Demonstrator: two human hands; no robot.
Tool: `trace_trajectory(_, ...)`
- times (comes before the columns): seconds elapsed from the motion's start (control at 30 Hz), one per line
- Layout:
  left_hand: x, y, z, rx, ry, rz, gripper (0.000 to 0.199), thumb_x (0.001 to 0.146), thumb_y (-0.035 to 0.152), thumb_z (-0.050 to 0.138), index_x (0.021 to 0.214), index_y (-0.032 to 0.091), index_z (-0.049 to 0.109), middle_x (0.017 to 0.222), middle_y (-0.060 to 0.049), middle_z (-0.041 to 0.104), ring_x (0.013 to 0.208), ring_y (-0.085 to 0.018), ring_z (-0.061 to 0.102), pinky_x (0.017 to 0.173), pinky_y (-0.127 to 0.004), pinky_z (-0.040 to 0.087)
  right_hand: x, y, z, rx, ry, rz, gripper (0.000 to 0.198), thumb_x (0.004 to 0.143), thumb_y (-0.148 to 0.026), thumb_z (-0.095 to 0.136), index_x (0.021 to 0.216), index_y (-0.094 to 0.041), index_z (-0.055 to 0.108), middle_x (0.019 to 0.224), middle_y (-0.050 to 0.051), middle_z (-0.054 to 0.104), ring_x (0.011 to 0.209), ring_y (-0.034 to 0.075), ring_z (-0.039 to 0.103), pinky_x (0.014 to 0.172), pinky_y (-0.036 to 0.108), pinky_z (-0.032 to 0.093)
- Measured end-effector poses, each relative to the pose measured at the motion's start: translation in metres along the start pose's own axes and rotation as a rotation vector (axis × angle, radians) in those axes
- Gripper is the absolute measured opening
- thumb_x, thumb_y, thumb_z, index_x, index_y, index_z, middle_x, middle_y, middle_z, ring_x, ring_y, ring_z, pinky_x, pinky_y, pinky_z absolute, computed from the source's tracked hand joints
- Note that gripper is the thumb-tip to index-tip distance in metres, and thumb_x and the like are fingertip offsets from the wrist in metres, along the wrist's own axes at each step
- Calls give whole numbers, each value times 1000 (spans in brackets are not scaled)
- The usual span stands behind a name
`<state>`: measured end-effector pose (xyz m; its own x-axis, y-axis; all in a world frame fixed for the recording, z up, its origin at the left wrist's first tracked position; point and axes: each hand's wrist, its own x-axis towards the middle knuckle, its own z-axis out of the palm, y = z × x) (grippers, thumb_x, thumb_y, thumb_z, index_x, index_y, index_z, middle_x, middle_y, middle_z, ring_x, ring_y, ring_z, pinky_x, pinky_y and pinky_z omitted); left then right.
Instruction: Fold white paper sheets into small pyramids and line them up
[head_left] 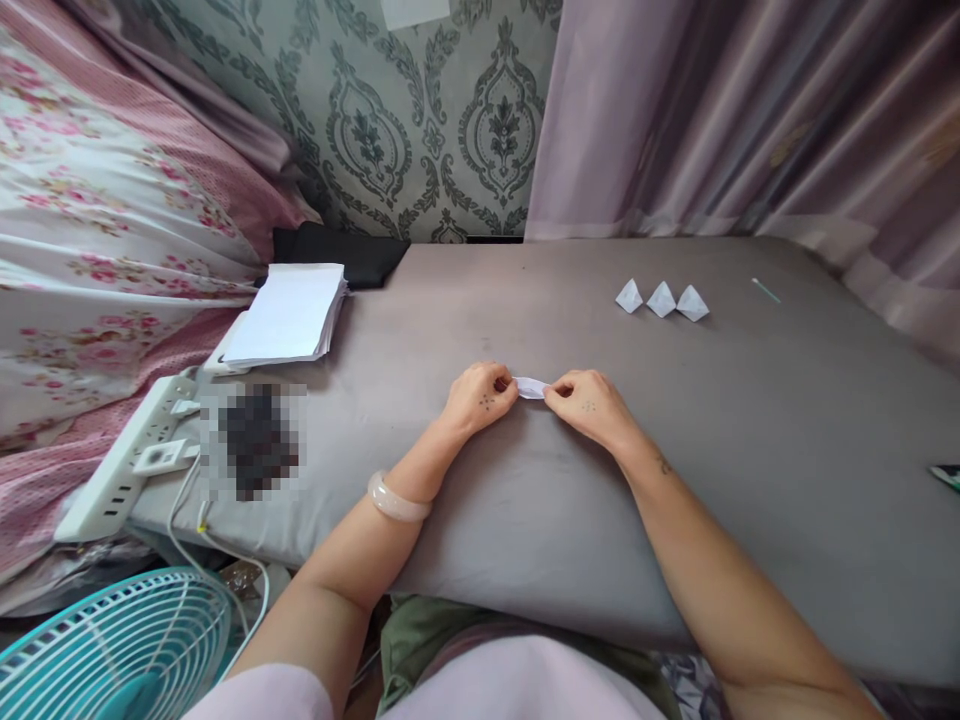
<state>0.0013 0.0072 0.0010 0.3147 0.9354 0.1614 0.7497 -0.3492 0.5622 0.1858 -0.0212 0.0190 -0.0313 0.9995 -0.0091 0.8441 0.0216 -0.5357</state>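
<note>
Between my hands is a small folded piece of white paper (531,388), held low over the grey cloth surface. My left hand (480,397) pinches its left end, and my right hand (589,402) pinches its right end. The fingertips hide both ends of the paper, so its full shape does not show. Farther back and to the right, three small pointed folded-paper pieces (662,300) stand side by side in a row.
A stack of white paper (289,312) lies at the back left, by a black flat item (360,255). A white power strip (127,460) with cables runs along the left edge, above a turquoise fan (127,650). A thin stick (766,290) lies at the right.
</note>
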Motion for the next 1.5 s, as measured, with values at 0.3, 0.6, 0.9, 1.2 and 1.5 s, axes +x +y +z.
trace_trajectory(0.3,-7,10,7,74,-22,-41,18,78,18,52,89,20,66,88,-6,68,81,-19,62,73,-29,47,-7,-11,1,-145,-51,19,26,82,-28,48,85,-24,74,95,8,71,85,22,63,67,29,40)
trace_trajectory(0.6,2,0,9,-358,219,-82,23,78,10,46,87,17,66,92,-6,67,81,-14,62,78,-26,50,-15,-14,10,-84,73,-203,26,88,-23,48,98,-24,72,97,3,69,78,14,62,70,25,40)
trace_trajectory(0.9,2,7,6,-994,293,-113,40,73,10,52,112,17,55,104,-6,63,79,-11,62,68,-20,48,-37,-42,38,-253,361,-357,33,95,-22,37,101,-23,70,88,6,68,70,14,62,64,26,37)
trace_trajectory(1.2,4,1,2,-1133,249,-167,25,76,26,64,95,11,67,93,-9,70,81,-14,62,75,-25,48,-37,-40,42,-212,396,-375,32,96,-24,38,106,-23,69,90,5,69,70,14,63,62,25,36)
trace_trajectory(1.5,14,-9,5,-1032,301,-181,24,70,34,70,77,11,70,69,-3,67,63,-11,59,63,-23,45,-33,-36,45,-259,342,-393,29,95,-27,40,107,-24,67,94,5,69,72,15,63,60,27,35)
